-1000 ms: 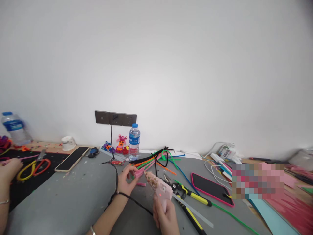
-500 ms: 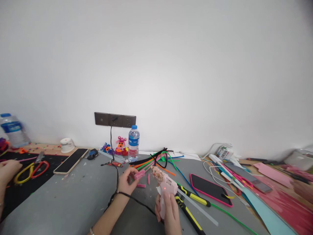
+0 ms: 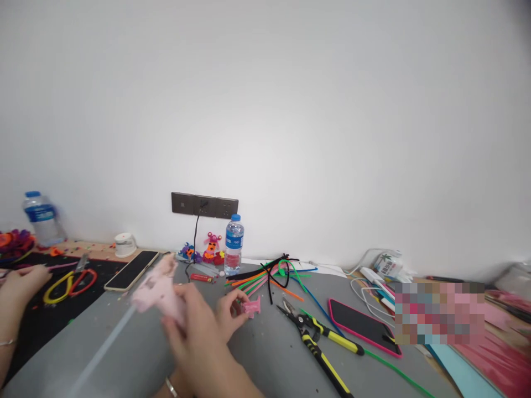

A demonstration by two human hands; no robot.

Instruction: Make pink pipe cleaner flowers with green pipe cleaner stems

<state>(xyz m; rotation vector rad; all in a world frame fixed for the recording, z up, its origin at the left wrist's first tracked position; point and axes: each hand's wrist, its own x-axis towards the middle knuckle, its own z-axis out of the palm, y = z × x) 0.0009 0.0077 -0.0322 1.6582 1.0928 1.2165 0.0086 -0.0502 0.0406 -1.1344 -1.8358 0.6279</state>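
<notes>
My right hand is closed around a pale pink hot glue gun, held crosswise over my left forearm. The gun is blurred, its crusted nozzle end up and away, and a translucent glue stick trails from its back toward the lower left. Just beyond, my left hand pinches a small piece made of pink pipe cleaner, its end sticking out to the right of the fingertips. Part of that piece is hidden by the fingers. Black-and-yellow pliers lie open on the grey mat to the right.
A bundle of coloured pipe cleaners lies behind my left hand, beside a water bottle. Phones lie left and right. At far left another person's hand is near scissors. A black cord runs from the wall socket.
My right hand has swung the glue gun leftward across my left forearm, away from the pink piece. My left hand has shifted slightly right, still pinching it. The view has turned slightly left.
</notes>
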